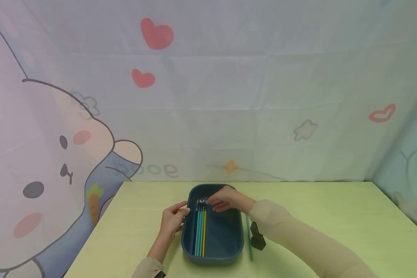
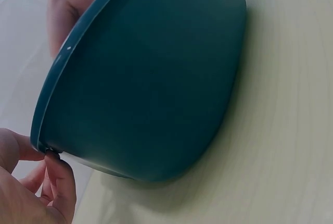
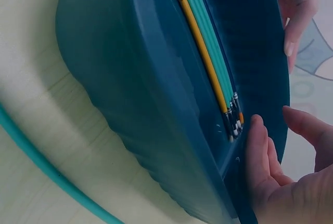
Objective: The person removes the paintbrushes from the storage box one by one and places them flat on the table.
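Note:
A dark blue-green plastic basin (image 1: pixel 226 235) stands on the table. Several paintbrushes (image 1: pixel 200 231) lie side by side along its left inner wall, with teal, yellow and dark blue handles and their bristles toward the far end. At the basin's left side my left hand (image 1: pixel 173 219) pinches the rim between thumb and finger, as the left wrist view shows. Over the basin's far end is my right hand (image 1: pixel 226 199), just beside the bristles. In the right wrist view its fingers (image 3: pixel 258 151) are fairly straight, the thumb stands apart, and nothing is seen held.
A slim green stick (image 1: pixel 249 239) lies on the table along the basin's right side. Close to it, a black object (image 1: pixel 258 240) shows below the right sleeve. The pale yellow table (image 1: pixel 319 216) ends at a printed cloth backdrop (image 1: pixel 229 88).

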Tool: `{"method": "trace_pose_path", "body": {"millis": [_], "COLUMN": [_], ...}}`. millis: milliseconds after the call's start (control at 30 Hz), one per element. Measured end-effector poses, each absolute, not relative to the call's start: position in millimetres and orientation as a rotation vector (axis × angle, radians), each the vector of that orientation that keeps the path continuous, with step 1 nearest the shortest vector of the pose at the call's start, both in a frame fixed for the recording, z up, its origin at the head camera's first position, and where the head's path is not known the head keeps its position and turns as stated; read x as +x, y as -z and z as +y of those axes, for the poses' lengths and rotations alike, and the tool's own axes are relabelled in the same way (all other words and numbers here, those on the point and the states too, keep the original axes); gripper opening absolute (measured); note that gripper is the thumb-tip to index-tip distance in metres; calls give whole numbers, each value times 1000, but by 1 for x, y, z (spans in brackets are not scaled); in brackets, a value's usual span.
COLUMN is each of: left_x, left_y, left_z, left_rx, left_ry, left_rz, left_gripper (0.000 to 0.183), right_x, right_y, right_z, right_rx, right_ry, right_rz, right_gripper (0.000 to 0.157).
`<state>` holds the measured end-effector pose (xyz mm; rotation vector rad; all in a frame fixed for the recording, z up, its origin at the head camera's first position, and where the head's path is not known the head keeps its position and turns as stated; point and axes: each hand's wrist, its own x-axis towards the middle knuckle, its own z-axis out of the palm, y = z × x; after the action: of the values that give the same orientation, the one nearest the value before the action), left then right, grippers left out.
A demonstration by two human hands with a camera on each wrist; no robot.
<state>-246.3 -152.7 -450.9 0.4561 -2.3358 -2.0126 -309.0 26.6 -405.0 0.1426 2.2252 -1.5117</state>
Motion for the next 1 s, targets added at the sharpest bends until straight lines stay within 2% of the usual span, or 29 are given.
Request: {"method": "trace_pose_path", "body": {"millis": [200,700,1000], "left_x": [-246,-243,-243], "left_y": [450,448,448], "left_z": [-154,-153,-153], "left_rx": [432,439,437], "left_ry": [2024,2038,2034], "left_rz": [-2317,-2321,-2315], "left_gripper": [36,35,34], "right_x": [-309,-309,-314], "right_y": [403,417,425], "right_z": [19,8,6], "right_rx": [172,196,207], "right_ry": [1471,1407,1332], "right_rz": [2204,2183,2160], "right_gripper": [30,13,17]}}
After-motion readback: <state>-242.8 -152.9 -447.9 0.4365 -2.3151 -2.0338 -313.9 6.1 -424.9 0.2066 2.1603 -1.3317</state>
